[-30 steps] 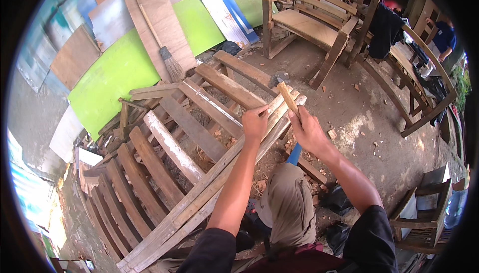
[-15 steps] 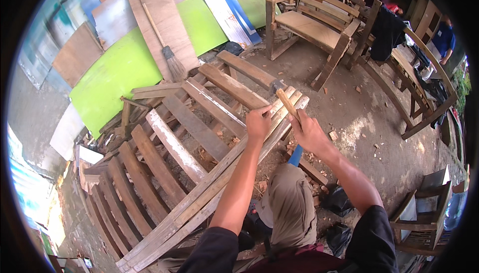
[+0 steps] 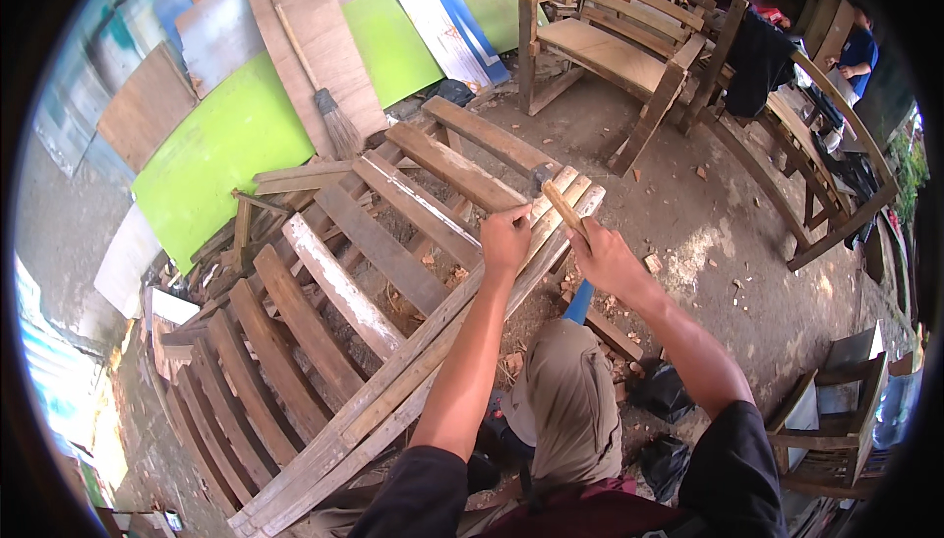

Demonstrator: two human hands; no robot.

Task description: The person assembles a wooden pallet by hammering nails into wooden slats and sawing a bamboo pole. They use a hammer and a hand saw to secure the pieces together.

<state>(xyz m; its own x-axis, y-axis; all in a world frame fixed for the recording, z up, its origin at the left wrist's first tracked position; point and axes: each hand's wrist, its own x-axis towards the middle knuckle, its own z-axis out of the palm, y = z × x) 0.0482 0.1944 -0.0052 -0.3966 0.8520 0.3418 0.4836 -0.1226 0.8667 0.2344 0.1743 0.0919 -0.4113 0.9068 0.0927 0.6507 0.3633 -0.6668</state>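
My right hand (image 3: 608, 261) is closed around the wooden handle of a hammer (image 3: 564, 206). The hammer's dark head is low over the far end of the long pale rails (image 3: 393, 366), close to where a brown slat meets them. Just left of the hammer, my left hand (image 3: 505, 241) pinches its fingers together at the rails, by a slat's end. Whatever sits between those fingertips is too small to make out. Several brown slats (image 3: 383, 211), some with white paint, run across to the rails in a slightly curved row, like a bench part.
A slatted wooden bench (image 3: 615, 41) stands behind, with another curved frame (image 3: 787, 154) at right. Boards and a green panel (image 3: 231, 145) lean at the left wall beside a broom (image 3: 339, 125). Black bags (image 3: 661, 392) and rubble lie near my knee. Other people are at the far right.
The hammer head has dropped slightly toward the rails. My left hand keeps its pinch at the same spot. The view has shifted a little.
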